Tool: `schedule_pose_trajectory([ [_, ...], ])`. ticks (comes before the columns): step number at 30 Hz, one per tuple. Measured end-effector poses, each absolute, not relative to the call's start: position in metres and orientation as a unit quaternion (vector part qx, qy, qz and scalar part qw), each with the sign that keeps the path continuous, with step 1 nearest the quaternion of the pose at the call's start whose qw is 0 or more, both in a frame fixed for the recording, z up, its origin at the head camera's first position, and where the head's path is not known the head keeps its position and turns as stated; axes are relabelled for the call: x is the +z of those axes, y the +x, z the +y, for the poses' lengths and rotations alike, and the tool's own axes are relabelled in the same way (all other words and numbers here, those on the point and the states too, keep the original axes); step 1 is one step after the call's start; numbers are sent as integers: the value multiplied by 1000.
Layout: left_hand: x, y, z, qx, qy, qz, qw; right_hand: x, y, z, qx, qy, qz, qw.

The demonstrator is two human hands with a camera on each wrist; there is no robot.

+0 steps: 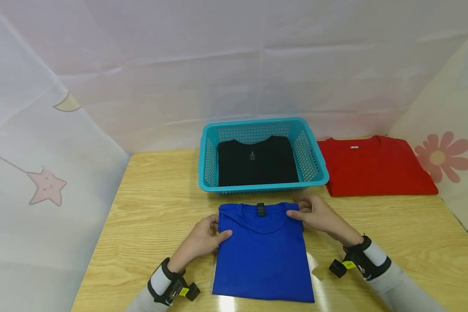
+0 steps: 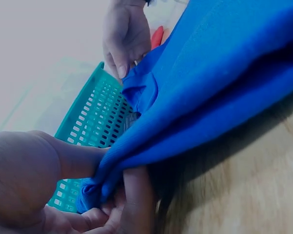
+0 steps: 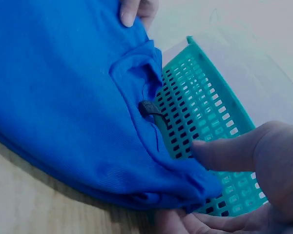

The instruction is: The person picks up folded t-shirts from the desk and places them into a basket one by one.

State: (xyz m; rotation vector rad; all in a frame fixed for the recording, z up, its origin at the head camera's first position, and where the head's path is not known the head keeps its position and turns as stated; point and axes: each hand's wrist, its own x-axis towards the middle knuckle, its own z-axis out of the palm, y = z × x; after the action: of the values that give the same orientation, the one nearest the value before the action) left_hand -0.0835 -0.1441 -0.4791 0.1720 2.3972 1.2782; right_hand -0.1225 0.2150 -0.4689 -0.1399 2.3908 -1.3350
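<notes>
Pale printed sheeting (image 1: pixel 218 78) backs the wood-grain counter (image 1: pixel 156 195) I'm watching from afar. The folded blue shirt (image 1: pixel 263 264) lies on it, just in front of the teal basket (image 1: pixel 263 188), which holds a black shirt (image 1: pixel 257 167); a red shirt (image 1: pixel 378 169) lies to the right. The left hand (image 1: pixel 203 237) has its fingers clamped on the blue shirt's left edge; the right hand's (image 1: pixel 317 213) fingers pinch its upper right corner, how firmly I can't tell. Both grips sit towards the neck end, so if lifted, I'd expect the unsupported lower half to sag. The layers gape at the left; catching only some could slip the fold open.
</notes>
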Motion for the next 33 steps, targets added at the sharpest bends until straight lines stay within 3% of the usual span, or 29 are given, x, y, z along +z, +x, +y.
schedule_pose_trajectory([
  [10,-480,-80,-146,489,60,841,224,-471,-102,217,-558,-8,791,250],
  [19,-480,-81,-147,512,59,823,238,-471,-91,219,-547,-36,802,236],
  [28,-478,-81,-148,522,62,811,257,-469,-85,223,-612,-76,713,334],
  [33,-478,-80,-151,530,64,800,273,-476,-78,221,-632,-68,690,347],
])
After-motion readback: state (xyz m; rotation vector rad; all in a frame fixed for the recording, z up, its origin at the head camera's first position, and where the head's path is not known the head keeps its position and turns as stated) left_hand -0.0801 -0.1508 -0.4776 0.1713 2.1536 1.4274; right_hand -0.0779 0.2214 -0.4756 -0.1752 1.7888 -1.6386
